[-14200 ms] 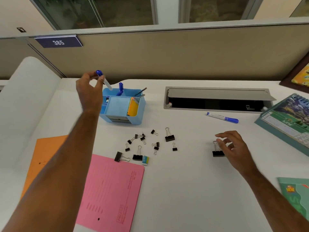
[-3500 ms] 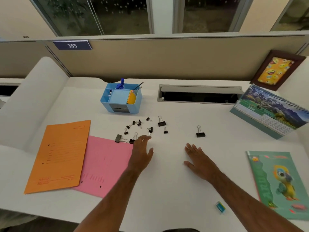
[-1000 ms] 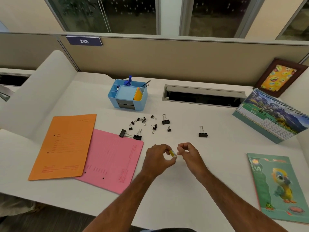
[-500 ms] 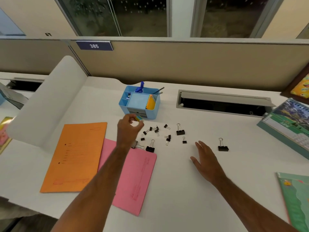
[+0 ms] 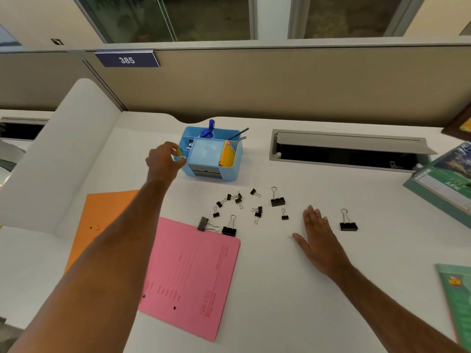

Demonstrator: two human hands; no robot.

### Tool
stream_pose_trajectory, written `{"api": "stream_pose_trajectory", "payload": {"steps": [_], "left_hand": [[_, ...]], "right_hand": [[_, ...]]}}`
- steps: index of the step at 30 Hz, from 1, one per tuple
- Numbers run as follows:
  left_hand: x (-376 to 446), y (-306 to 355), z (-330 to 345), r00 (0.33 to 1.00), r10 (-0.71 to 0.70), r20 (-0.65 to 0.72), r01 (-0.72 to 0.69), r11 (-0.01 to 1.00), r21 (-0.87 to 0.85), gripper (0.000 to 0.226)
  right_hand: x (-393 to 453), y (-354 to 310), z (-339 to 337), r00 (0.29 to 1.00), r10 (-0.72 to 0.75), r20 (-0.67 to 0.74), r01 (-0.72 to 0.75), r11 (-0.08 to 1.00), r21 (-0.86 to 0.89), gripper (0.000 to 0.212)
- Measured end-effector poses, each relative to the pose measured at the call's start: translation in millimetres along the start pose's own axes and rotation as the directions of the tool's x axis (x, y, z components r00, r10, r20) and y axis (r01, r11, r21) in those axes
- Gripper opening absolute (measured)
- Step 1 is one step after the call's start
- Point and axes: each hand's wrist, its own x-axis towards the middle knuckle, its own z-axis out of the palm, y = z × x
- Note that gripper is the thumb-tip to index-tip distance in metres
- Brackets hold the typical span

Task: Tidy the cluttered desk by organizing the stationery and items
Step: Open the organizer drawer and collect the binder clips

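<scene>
Your left hand (image 5: 164,159) is pinching the little eraser (image 5: 180,152) right at the blue organizer's (image 5: 211,155) left rim, while your right hand (image 5: 318,235) rests flat, well nearer you, so the drop is leftie's.

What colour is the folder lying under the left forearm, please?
Orange folder, seen in the head view, beside the pink one.

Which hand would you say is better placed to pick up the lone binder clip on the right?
The right hand: it rests flat just beside the lone binder clip, while the left hand pinches a small eraser at the organizer.
</scene>
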Motion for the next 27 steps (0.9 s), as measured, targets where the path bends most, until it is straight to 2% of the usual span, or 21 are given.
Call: {"api": "stream_pose_trajectory", "payload": {"steps": [6,10,16,20,23,27], "left_hand": [[12,-1,3,0.995,0.064,0.074,-0.077,0.982,0.175,0.044],[6,-1,6,0.997,0.066,0.036,-0.071,0.987,0.144,0.045],[-20,-3,17,0.998,0.006,-0.061,-0.008,0.999,-0.034,0.043],[-44,-6,35,0.994,-0.078,-0.073,0.059,0.971,-0.231,0.045],[-66,-9,54,0.987,-0.161,0.011,0.151,0.898,-0.413,0.041],[-100,3,71,0.957,-0.261,0.126,0.283,0.746,-0.603,0.031]], "right_hand": [[-1,0,0,1.0,-0.002,0.003,0.002,0.999,0.043,0.089],[-1,1,0,1.0,-0.002,0.013,0.002,0.999,0.041,0.089],[-2,-1,-1,1.0,0.006,0.016,-0.006,1.0,0.025,0.09],[-2,-2,-1,1.0,0.008,0.01,-0.008,1.0,0.024,0.094],[-2,-2,-2,1.0,0.009,0.016,-0.009,1.0,0.023,0.095],[-2,-1,-3,1.0,0.001,0.015,-0.001,1.0,0.022,0.097]]}}
